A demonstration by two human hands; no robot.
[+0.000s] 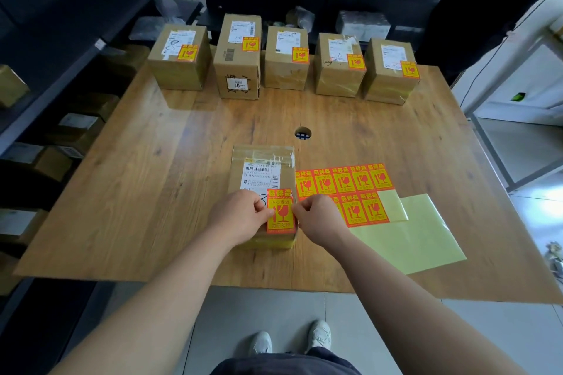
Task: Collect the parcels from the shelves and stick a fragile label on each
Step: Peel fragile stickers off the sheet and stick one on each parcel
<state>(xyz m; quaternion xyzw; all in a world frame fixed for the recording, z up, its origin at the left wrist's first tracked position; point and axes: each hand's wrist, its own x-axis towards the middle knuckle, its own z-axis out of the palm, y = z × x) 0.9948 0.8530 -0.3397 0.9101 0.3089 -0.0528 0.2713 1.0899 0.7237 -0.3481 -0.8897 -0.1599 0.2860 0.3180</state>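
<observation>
Parcel (262,173) on surface (182,192) near front edge. Left hand (240,216) pinches left side of fragile label (280,213), right hand (316,219) pinches right side; label lies on parcel top. Label sheet (344,181) just beside parcel. Five labelled parcels (286,70) along far edge.

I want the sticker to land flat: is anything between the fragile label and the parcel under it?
Nothing visible. The left hand and right hand pinch the fragile label by its sides directly over the parcel top.
</observation>
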